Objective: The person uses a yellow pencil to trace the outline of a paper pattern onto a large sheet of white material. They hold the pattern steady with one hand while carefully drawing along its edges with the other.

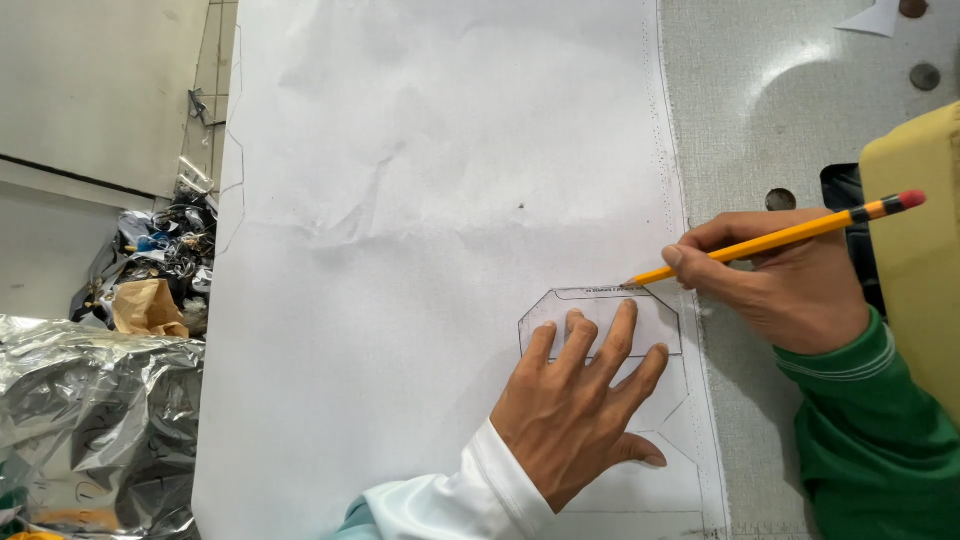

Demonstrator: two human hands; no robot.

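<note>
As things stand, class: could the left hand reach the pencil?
Probably yes. The left hand lies flat on the template, and the pencil in the right hand is just beyond it, with only bare paper between.

At the left lies a crumpled silver foil sheet [95,420], and above it a heap of scraps [155,265] with brown paper. At the right, a yellow machine part [915,250] stands on the grey table [780,110].

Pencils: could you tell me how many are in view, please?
1: a yellow pencil in the right hand, tip at the template under the left hand.
</note>
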